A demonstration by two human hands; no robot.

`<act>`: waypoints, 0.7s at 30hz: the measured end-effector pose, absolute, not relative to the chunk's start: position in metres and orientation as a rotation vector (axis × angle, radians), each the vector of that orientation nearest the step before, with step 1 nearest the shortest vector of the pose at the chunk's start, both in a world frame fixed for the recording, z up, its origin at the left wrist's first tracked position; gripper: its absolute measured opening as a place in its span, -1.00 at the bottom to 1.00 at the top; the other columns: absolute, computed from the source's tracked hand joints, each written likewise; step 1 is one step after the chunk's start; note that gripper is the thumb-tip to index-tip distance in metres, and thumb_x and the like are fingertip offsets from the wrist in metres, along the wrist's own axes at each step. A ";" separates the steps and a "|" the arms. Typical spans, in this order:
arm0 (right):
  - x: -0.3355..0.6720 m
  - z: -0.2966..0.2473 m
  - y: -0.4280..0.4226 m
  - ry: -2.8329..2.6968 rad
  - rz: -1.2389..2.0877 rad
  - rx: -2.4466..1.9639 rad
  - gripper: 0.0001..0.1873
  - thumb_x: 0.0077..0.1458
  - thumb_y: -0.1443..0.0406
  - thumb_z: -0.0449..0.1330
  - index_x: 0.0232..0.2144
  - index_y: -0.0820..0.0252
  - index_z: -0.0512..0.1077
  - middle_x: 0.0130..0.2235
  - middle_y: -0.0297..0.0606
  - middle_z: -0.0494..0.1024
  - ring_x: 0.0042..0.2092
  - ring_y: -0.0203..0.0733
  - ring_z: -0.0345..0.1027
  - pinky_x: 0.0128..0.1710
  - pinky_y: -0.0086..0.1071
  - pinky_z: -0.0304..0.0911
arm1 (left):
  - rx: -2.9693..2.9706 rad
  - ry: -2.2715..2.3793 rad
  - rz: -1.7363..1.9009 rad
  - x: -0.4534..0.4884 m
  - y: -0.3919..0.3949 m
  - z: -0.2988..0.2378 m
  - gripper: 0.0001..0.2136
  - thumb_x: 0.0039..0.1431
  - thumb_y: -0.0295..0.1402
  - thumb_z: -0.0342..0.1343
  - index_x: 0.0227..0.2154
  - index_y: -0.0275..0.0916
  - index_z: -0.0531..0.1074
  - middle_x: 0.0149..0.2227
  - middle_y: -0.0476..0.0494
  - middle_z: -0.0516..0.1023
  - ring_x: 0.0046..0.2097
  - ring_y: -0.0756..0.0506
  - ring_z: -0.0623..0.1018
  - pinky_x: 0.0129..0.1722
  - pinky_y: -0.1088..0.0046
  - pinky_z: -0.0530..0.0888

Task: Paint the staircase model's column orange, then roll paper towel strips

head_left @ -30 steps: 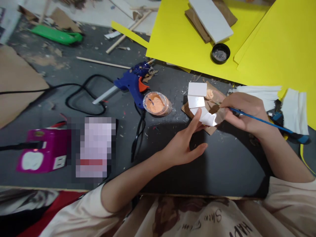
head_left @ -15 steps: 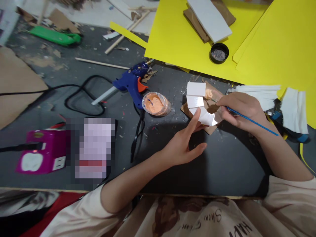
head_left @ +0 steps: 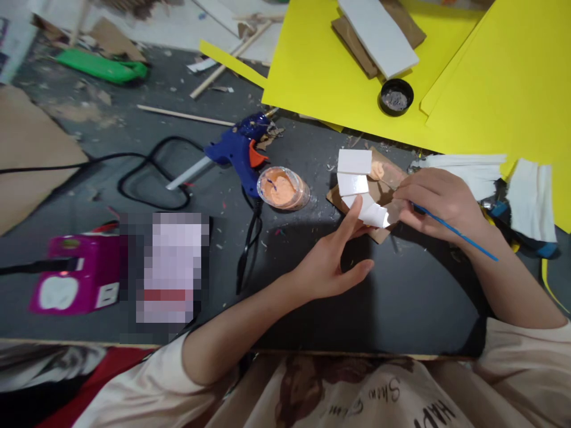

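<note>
Brush (head_left: 468,239) in hand beside a curved white strip (head_left: 353,184)
The right hand (head_left: 439,199) pinches the brush in closed fingers; the brush tip is hard to make out, perhaps near the strip's inner edge; the left hand (head_left: 328,261) is open, thumb spread wide, 1 fingertip resting on the strip; the strip lies over brown cardboard (head_left: 380,235), near a cup (head_left: 304,193) of peach paint.

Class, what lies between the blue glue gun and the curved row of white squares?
The head view shows a clear cup of peach-coloured paste beside the glue gun, then dark tabletop with small scraps before the white squares.
</note>
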State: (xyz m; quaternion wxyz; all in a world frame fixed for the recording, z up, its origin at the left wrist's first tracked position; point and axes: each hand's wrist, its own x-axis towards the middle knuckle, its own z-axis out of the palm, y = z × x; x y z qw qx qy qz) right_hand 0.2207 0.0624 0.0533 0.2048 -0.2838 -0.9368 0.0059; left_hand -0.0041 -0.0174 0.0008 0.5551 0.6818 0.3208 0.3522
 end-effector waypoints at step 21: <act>0.223 0.050 0.062 -2.556 0.118 -0.971 -0.84 0.14 0.31 0.03 -0.37 0.10 0.41 -0.41 -0.25 0.55 -0.35 -0.15 0.42 -0.37 -0.29 0.28 | 1.636 0.762 0.821 -0.005 -0.018 0.000 -0.12 0.17 -0.33 0.14 0.34 -0.09 -0.39 0.23 -0.31 0.30 0.19 -0.23 0.41 0.21 0.13 0.35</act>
